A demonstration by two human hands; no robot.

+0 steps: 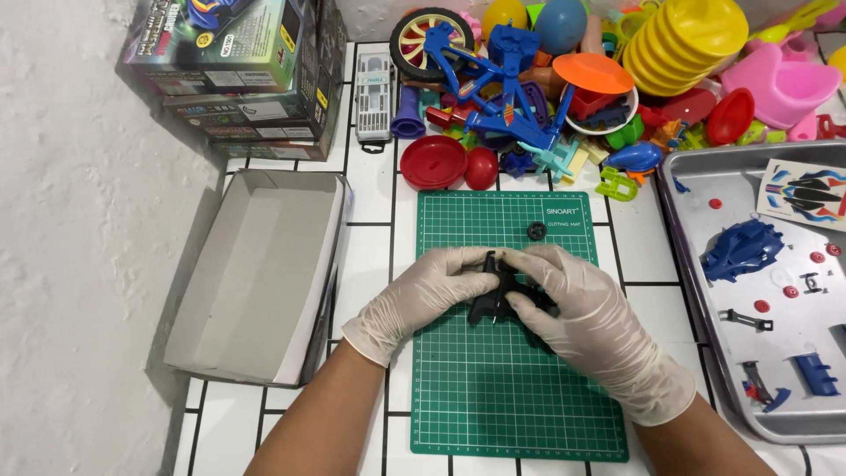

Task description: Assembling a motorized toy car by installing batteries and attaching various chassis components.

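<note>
A: Holding is shown at the centre of the green cutting mat [520, 370]: a black plastic part [493, 295] is gripped between the two gloved hands. How are the hands set?

B: The left hand [423, 300] is closed on the part's left side, and the right hand [573, 308] is curled over its right side, so most of the part is covered. Both are closed on it; neither is nearer, since the part is shared between them.

A: Which way is the part's long axis laid?

B: Roughly from the far edge of the mat toward the near edge, slightly tilted, as far as can be told from the piece left visible between the fingers.

A: What else is placed about the mat?

B: A small black wheel [536, 231] is seen on the mat, just beyond the hands. An open cardboard box [256, 273] is set left of the mat, a metal tray [705, 220] with a blue car shell [742, 249] right of it, and a heap of coloured plastic toys [573, 79] beyond it on the white-tiled worktop [370, 264].
</note>
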